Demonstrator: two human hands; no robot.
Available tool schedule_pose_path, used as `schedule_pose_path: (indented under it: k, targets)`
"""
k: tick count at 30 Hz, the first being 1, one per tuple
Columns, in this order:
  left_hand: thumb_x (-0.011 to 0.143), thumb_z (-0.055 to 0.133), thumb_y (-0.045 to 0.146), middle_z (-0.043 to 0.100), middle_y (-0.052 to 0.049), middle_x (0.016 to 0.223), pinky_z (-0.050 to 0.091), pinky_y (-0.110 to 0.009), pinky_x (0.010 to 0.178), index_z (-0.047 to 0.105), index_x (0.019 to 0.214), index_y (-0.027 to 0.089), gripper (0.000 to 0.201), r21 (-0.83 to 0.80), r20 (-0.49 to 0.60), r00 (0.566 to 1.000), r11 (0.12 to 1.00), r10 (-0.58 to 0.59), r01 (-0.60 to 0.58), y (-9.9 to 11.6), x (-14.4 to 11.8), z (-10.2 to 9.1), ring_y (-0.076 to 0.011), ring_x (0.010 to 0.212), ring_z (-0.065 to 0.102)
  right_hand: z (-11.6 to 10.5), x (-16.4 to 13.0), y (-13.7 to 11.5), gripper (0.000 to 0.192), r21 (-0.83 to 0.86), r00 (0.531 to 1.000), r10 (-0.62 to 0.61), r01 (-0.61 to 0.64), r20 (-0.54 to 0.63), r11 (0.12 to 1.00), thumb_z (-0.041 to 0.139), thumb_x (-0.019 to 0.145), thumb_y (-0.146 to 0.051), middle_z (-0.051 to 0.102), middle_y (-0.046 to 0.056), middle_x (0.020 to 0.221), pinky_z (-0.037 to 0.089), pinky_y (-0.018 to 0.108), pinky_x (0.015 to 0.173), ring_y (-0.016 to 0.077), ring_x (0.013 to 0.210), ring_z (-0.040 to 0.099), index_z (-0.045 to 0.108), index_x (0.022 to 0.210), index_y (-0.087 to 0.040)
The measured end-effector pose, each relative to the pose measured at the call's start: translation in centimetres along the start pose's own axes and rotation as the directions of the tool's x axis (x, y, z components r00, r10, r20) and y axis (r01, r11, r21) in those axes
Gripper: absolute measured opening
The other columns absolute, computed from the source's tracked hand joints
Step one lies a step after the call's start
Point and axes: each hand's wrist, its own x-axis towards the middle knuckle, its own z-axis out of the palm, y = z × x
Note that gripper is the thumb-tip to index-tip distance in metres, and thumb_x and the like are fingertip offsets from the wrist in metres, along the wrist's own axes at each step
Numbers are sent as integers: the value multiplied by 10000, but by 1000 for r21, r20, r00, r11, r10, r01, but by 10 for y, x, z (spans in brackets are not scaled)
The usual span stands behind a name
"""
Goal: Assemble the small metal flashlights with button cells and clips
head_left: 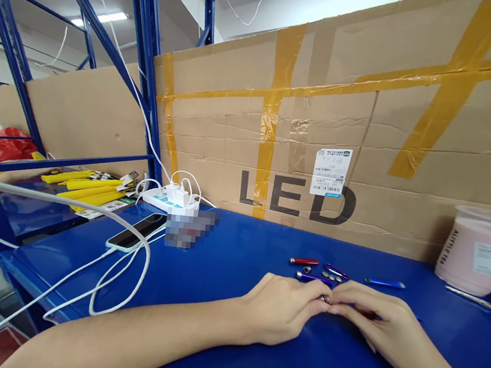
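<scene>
Blue tabletop (pixel 238 253) carries everything here. Nearest, the left hand (pixel 278 307) and the right hand (pixel 374 320) rest on it with fingertips meeting — together they pinch a small metal piece (pixel 325 298) between them, low over the surface. Just beyond the fingers lie a purple pen barrel (pixel 312 277), a purple clip (pixel 336 271), a few small silver parts (pixel 331 277), a red piece (pixel 303 261) and a blue barrel (pixel 384 282). To the left, a phone (pixel 135 232) lies among white cables (pixel 98 291), with a white power strip (pixel 169 199) behind it. At the far right stands a pink drink cup (pixel 478 249) — behind all, a taped cardboard wall (pixel 368 103) marked LED.
</scene>
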Motion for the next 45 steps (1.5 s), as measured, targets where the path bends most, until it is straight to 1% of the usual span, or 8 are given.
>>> schedule_pose_path:
  k: [4, 8, 11, 21, 30, 35, 40, 45]
  targets:
    - [944, 277, 312, 627, 5, 884, 424, -228, 666, 443, 1042, 220, 214, -1, -36, 999, 1000, 2, -2, 1, 0, 2, -154, 797, 608, 0, 0, -1, 287, -8, 999, -16, 16, -35, 1000, 505, 828, -411, 628, 55, 736, 505, 191, 598, 135, 652, 606, 649, 718, -189]
    - [924, 348, 345, 609, 2, 853, 408, -221, 633, 453, 982, 203, 186, 2, -48, 998, 999, -36, 36, 1, 0, 3, -154, 780, 589, 1, -4, 2, 282, 63, 992, 116, -113, -53, 992, 476, 845, -402, 591, 46, 776, 443, 175, 422, 63, 421, 495, 611, 767, -167]
    - [919, 367, 351, 598, 1, 854, 399, -221, 622, 464, 978, 205, 185, 24, -60, 998, 999, -35, 36, -1, 0, 3, -157, 805, 570, 2, -8, 1, 277, 112, 981, 179, -169, -80, 979, 487, 837, -409, 580, 40, 786, 398, 179, 365, 34, 348, 422, 597, 795, -159]
    - [912, 402, 324, 607, 5, 848, 399, -225, 648, 510, 958, 191, 177, 24, -58, 998, 1000, 8, -7, -2, 2, 4, -149, 785, 561, 3, -7, -12, 202, 40, 991, 71, -67, -113, 997, 512, 834, -320, 591, 30, 745, 387, 175, 419, 61, 463, 469, 612, 746, -169]
    - [918, 400, 283, 625, 15, 913, 399, -215, 684, 533, 980, 187, 175, -17, -81, 996, 999, 33, -34, -5, 3, 5, -138, 812, 560, 4, -7, -5, 216, 147, 984, 174, -166, -44, 975, 526, 820, -352, 584, 29, 755, 367, 167, 360, 35, 384, 421, 611, 751, -166]
    - [924, 385, 258, 627, 15, 870, 399, -209, 675, 544, 966, 179, 183, -21, -74, 996, 999, 47, -49, -6, 4, 5, -134, 794, 559, 5, -6, -1, 220, 210, 979, 202, -198, -1, 957, 540, 807, -363, 577, 29, 758, 372, 159, 352, 26, 371, 421, 615, 742, -166]
    - [921, 395, 268, 626, 10, 846, 396, -201, 659, 544, 937, 171, 178, -26, -2, 994, 994, 110, -110, -5, 3, 3, -132, 784, 564, 5, -8, -1, 228, 308, 969, 237, -247, 70, 919, 548, 795, -355, 547, 25, 757, 375, 141, 323, 18, 350, 437, 591, 703, -152]
    - [927, 381, 287, 615, 7, 853, 385, -194, 620, 525, 971, 186, 181, -24, 45, 995, 996, 86, -85, -3, 2, 2, -133, 794, 575, 4, -9, -3, 225, 361, 963, 250, -268, 98, 893, 563, 776, -341, 527, 24, 739, 359, 118, 293, 9, 342, 421, 587, 676, -141]
